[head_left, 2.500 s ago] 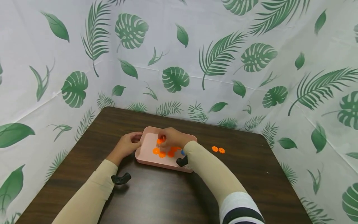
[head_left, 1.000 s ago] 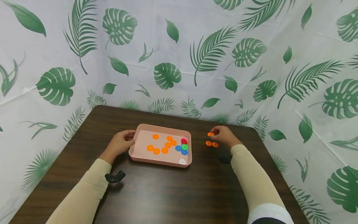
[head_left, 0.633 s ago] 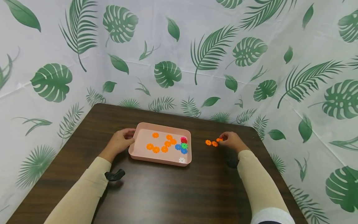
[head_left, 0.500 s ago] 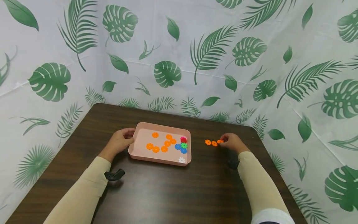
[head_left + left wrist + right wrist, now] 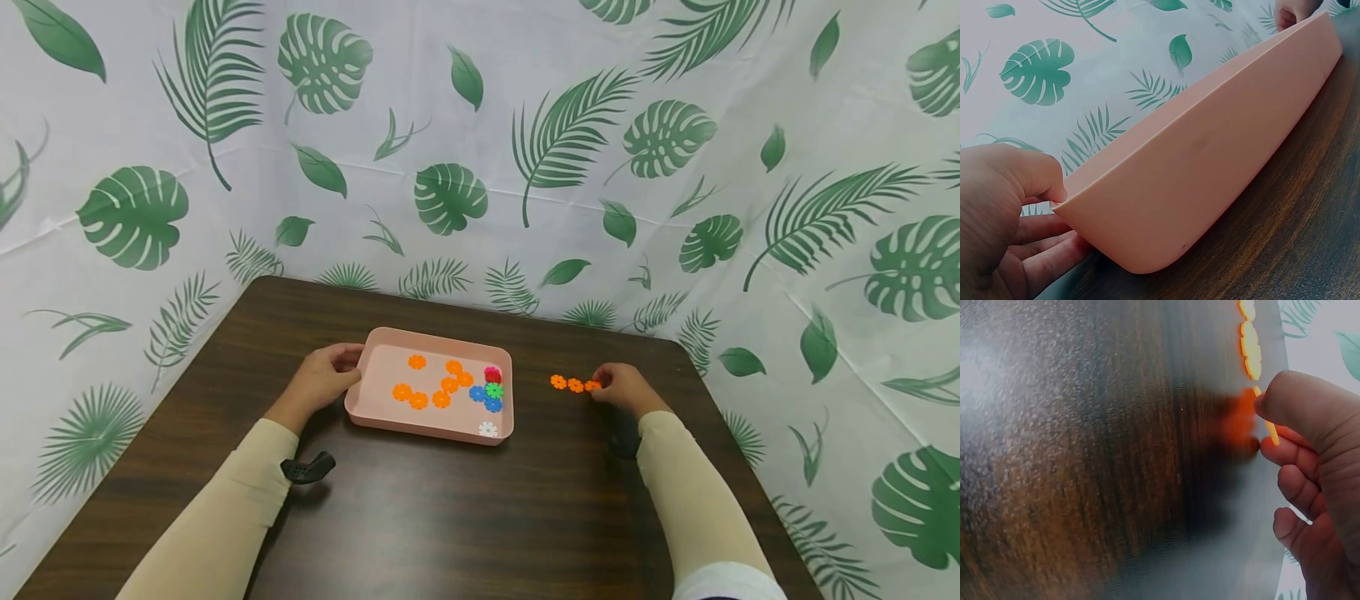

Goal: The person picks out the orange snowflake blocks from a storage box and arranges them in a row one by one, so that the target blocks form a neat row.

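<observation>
My left hand (image 5: 324,385) holds the left end of a pink tray (image 5: 427,429). In the left wrist view, its thumb lies on the rim and other fingers sit against the outside of the tray wall (image 5: 1197,156). Off the tray's right side, my right hand (image 5: 624,390) pinches an orange flower-shaped disc (image 5: 592,386) between thumb and index finger. In the right wrist view that disc (image 5: 1271,428) is tilted close to the table. Two more orange discs, a left one (image 5: 558,382) and a middle one (image 5: 575,386), lie beside it in a row.
Several orange discs (image 5: 418,401) are spread inside the tray. Blue discs (image 5: 492,405), a green disc (image 5: 494,390), a red disc (image 5: 492,376) and a white disc (image 5: 488,429) lie at its right end. A leaf-print cloth (image 5: 450,250) hangs behind the dark wooden table (image 5: 450,517).
My right hand has gone from over the tray to the right with an orange disc, then lowered it at the right end of the row. My left hand stays on the tray.
</observation>
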`<action>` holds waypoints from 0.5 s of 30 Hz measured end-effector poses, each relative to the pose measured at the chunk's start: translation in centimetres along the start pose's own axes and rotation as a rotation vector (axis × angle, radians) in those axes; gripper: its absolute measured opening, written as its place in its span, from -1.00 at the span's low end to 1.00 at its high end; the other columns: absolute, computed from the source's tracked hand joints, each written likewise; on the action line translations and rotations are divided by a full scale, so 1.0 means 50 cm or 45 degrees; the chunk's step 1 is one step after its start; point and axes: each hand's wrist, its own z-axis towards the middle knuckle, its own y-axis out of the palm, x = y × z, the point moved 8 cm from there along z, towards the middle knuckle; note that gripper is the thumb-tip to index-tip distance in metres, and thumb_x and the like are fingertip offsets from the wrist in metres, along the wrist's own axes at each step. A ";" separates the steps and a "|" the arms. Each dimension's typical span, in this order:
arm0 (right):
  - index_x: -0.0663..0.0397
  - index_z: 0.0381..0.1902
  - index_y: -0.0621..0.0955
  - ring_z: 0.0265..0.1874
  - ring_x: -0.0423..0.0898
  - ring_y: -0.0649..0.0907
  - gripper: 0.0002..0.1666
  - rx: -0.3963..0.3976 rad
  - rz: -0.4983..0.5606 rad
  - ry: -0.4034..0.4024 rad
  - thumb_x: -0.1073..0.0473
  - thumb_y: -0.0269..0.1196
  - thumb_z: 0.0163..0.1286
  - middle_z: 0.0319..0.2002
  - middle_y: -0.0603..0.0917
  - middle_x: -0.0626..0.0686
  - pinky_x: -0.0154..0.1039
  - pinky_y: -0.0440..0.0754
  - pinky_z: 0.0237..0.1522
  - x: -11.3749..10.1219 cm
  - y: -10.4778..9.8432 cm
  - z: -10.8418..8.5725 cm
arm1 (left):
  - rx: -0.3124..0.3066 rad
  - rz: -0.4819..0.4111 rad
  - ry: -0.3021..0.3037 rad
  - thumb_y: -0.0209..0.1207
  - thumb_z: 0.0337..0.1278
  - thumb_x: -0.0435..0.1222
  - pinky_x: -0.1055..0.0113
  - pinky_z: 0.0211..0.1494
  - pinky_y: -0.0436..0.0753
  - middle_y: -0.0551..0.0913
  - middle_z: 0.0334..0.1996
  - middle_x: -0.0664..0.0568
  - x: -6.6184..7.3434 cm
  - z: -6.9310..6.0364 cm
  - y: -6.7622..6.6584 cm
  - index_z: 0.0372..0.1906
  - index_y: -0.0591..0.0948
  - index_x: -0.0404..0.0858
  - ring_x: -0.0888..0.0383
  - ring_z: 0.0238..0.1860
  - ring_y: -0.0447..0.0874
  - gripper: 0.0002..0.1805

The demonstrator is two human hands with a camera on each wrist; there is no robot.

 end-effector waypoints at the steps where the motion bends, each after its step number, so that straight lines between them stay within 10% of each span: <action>1: 0.22 -0.06 0.67 -0.23 0.06 0.61 -0.65 0.000 -0.003 -0.007 0.17 0.45 0.25 -0.19 0.68 0.14 0.05 0.68 -0.05 0.000 0.000 0.000 | -0.002 0.000 -0.003 0.21 0.29 -0.26 -0.10 0.25 0.63 0.64 0.21 -0.28 0.000 0.000 0.000 0.42 0.50 -0.30 -0.20 0.16 0.63 -0.41; 15: 0.24 -0.02 0.66 -0.17 0.09 0.62 -0.61 0.015 -0.030 -0.057 0.13 0.44 0.28 -0.14 0.68 0.17 0.09 0.66 -0.02 -0.014 -0.011 0.000 | 0.005 -0.022 -0.009 0.22 0.29 -0.27 -0.09 0.25 0.63 0.64 0.21 -0.28 0.002 -0.001 0.000 0.40 0.51 -0.30 -0.20 0.16 0.63 -0.41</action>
